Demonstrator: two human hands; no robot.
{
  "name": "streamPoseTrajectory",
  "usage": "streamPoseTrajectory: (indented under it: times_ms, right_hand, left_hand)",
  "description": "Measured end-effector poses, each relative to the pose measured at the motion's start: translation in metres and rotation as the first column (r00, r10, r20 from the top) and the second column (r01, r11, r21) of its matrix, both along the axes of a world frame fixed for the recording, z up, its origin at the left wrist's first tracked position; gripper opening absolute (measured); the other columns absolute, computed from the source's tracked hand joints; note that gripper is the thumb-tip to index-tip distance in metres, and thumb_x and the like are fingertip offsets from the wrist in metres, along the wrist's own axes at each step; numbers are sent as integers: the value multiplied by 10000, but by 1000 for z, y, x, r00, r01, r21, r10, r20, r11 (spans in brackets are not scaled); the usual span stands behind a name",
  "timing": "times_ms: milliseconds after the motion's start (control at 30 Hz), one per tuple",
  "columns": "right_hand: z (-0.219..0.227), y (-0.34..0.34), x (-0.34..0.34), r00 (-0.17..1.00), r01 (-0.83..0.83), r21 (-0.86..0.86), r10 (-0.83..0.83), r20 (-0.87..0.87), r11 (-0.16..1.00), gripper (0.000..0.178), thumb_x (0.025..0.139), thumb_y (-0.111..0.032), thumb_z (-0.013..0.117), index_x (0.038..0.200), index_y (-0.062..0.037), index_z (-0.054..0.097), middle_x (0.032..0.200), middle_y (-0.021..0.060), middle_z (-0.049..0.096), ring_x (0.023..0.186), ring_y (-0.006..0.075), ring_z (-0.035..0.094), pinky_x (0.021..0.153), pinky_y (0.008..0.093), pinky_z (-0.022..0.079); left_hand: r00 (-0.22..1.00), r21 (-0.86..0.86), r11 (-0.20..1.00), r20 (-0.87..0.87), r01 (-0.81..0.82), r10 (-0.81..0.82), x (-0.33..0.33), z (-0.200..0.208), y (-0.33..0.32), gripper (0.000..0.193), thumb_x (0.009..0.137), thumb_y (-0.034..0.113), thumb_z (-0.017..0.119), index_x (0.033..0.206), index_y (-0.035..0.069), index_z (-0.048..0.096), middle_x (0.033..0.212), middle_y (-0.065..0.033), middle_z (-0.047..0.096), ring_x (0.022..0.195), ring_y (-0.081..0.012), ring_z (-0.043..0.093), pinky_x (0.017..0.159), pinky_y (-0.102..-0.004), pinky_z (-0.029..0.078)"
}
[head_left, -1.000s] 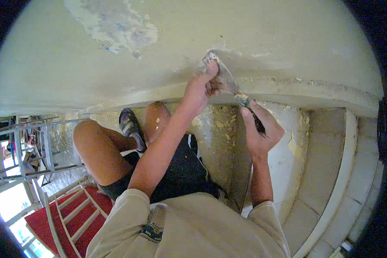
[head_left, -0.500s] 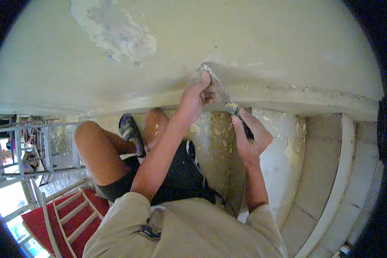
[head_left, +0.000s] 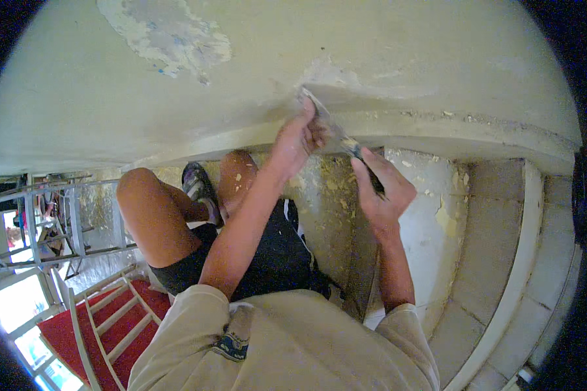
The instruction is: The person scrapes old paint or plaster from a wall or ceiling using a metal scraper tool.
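Observation:
A metal scraper [head_left: 329, 124] lies flat against a pale painted wall [head_left: 404, 52], its blade tip at a scraped grey patch. My right hand [head_left: 381, 189] grips the scraper's dark handle from below. My left hand [head_left: 298, 138] presses its fingers on the blade near the wall. A larger patch of bare plaster [head_left: 166, 32] shows at the upper left of the wall.
My bare knees [head_left: 143, 195] and one shoe [head_left: 199, 186] rest on a flaking ledge [head_left: 319, 195] below the wall. Paint chips litter a white step [head_left: 437, 221] at the right. A metal railing [head_left: 39, 221] and red stairs [head_left: 111, 326] drop away at the lower left.
Both hands and the scraper have slid a little to the left along the wall, leaving a scraped strip to the right of the blade.

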State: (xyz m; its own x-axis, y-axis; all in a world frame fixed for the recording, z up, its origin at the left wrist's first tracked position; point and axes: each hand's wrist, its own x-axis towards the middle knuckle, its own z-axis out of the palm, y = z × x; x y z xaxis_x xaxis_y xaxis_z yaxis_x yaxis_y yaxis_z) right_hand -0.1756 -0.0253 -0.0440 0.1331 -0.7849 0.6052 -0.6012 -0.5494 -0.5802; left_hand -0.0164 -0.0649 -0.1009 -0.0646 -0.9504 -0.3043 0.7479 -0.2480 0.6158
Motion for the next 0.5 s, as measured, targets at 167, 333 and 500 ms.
streamPoseTrajectory:
  times_ms: [167, 333, 500]
  right_hand:
    - [-1, 0, 1, 1000, 16, -66, -16, -12, 998, 170, 663, -49, 707, 822, -14, 659, 790, 134, 654, 701, 231, 652, 645, 292, 513]
    - [-7, -9, -3, 1000, 9, -54, -10, -16, 999, 169, 661, -50, 709, 820, -20, 660, 777, 126, 655, 686, 227, 651, 635, 290, 511]
    - [-3, -13, -3, 998, 18, 57, -21, 55, 998, 162, 667, -61, 707, 817, -19, 662, 779, 121, 656, 692, 225, 650, 640, 282, 508]
  left_hand:
    - [999, -31, 999, -45, 17, -18, 1, -9, -7, 350, 824, 442, 532, 917, 105, 544, 787, -14, 606, 704, -130, 579, 547, -239, 390]
    - [1000, 22, 1000, 13, 5, -6, 1, -8, -5, 351, 822, 446, 532, 921, 110, 542, 775, -9, 604, 697, -122, 573, 539, -234, 386]
    - [997, 99, 994, 58, -55, 49, -7, 2, -4, 360, 817, 459, 534, 930, 117, 541, 778, -5, 586, 688, -104, 554, 530, -224, 377]
